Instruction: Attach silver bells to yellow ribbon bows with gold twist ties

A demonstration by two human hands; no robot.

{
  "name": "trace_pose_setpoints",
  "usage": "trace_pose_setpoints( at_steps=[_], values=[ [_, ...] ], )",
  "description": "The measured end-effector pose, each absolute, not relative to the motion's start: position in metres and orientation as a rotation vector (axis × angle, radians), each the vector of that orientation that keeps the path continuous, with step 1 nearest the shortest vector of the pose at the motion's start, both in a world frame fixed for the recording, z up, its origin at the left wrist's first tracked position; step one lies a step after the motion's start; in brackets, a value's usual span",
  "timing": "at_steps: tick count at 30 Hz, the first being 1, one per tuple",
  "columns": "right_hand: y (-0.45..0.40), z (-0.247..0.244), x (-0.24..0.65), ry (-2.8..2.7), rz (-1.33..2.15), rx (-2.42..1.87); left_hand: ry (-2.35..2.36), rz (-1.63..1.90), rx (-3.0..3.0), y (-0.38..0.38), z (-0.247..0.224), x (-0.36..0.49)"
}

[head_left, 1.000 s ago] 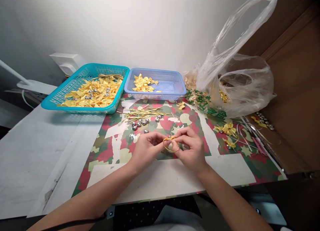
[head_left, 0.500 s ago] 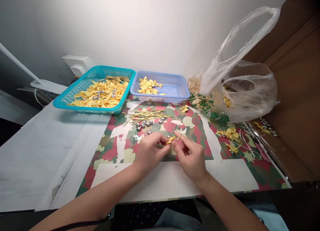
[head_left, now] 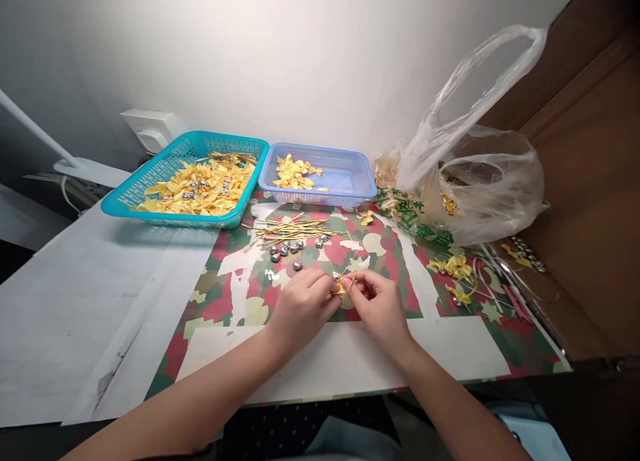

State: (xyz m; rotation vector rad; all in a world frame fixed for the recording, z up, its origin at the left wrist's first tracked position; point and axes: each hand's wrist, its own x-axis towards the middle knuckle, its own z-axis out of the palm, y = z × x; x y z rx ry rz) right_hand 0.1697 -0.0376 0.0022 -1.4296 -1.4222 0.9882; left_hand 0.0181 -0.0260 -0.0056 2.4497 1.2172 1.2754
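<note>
Above the table's near half, my left hand [head_left: 306, 306] is closed on a yellow ribbon bow [head_left: 339, 289] with a silver jingle bell [head_left: 335, 276] against it. My right hand [head_left: 380, 309] pinches a gold twist tie [head_left: 355, 278], which curves up in a loop beside the bow. The fingertips of both hands nearly meet, and part of the bow is hidden by them. Just beyond lie several loose silver bells [head_left: 285, 249], one of them [head_left: 298, 265] nearer my left hand. Behind these is a pile of gold twist ties [head_left: 295, 230].
A teal basket [head_left: 235, 218] holds yellow bows, bells and ties. Beside it a blue basket [head_left: 367, 189] has a few bows. A clear plastic bag [head_left: 510, 208] stands at right, near bows with bells [head_left: 457, 266]. A white wall [head_left: 320, 61] rises behind.
My fingers have shifted around the bow, and my left hand now covers more of it. The gold tie stands up as a loop by my right fingertips. The camera view has moved slightly.
</note>
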Motion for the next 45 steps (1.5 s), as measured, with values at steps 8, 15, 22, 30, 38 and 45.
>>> trace_pose_setpoints(
  at_steps=[8,15,22,30,38,45],
  values=[
    [-0.04,0.002,0.171,-1.368,1.182,-1.223,1.235,1.248,2.363,-0.025,-0.006,0.016],
    [-0.039,0.007,0.182,-1.611,1.148,-1.06,1.263,1.317,2.104,-0.023,0.005,0.012],
    [-0.038,0.008,0.193,-1.685,1.196,-1.042,1.269,1.294,1.978,-0.017,0.01,0.006],
    [-0.037,0.011,0.199,-1.616,1.038,-1.044,1.372,1.266,1.896,-0.012,0.012,0.002],
    [-0.043,0.008,0.181,-1.876,0.874,-1.159,1.436,1.205,1.875,-0.012,0.018,0.001],
    [-0.038,-0.003,0.163,-1.763,0.552,-1.372,1.424,1.101,1.789,-0.017,0.019,0.006]
  ],
)
